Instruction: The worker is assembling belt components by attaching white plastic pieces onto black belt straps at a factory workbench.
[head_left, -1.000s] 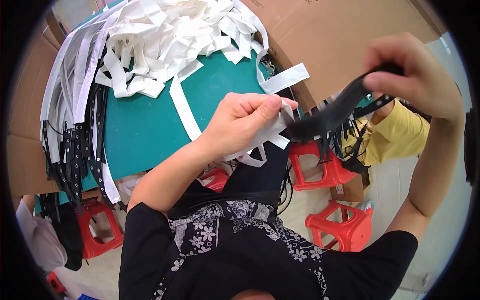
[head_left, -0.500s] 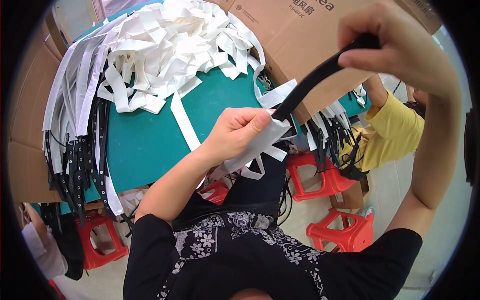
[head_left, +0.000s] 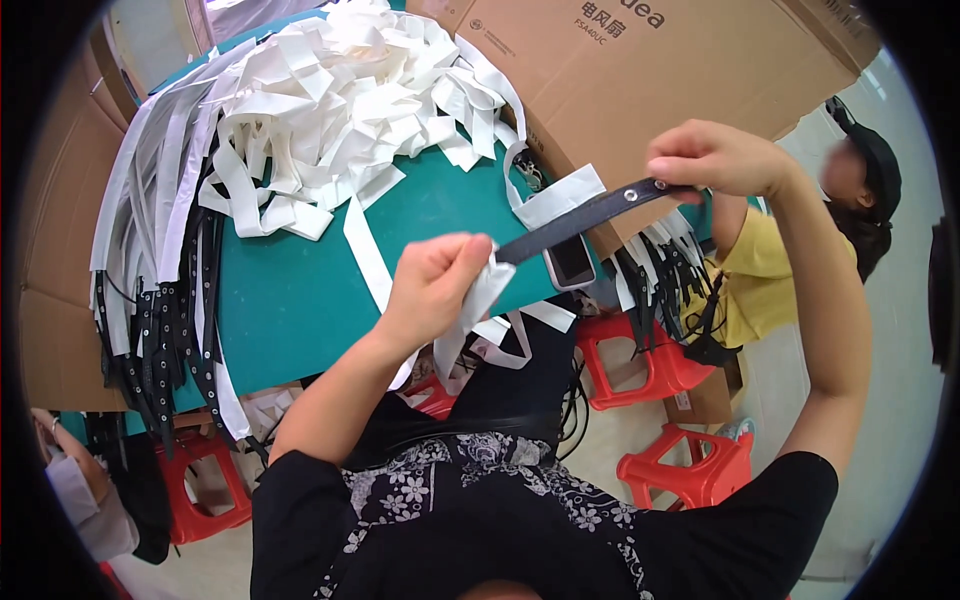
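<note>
My right hand [head_left: 715, 160] pinches the far end of a black strap [head_left: 585, 217] with metal eyelets and holds it raised over the table's right edge. My left hand [head_left: 432, 283] grips the strap's near end together with a white paper strip [head_left: 478, 305] that hangs down from my fist. The strap runs taut between both hands. Below lies the green table [head_left: 300, 290].
A big heap of white strips [head_left: 320, 110] covers the table's far side. More black straps [head_left: 160, 330] hang over the left edge. A phone [head_left: 570, 262] lies near a cardboard box [head_left: 660, 80]. A person in yellow [head_left: 760, 270] sits at right. Red stools [head_left: 690, 470] stand below.
My right hand has come down and leftward with the strap end, so the strap now lies flatter. My left hand has shifted slightly toward me, still gripping strap and white strip.
</note>
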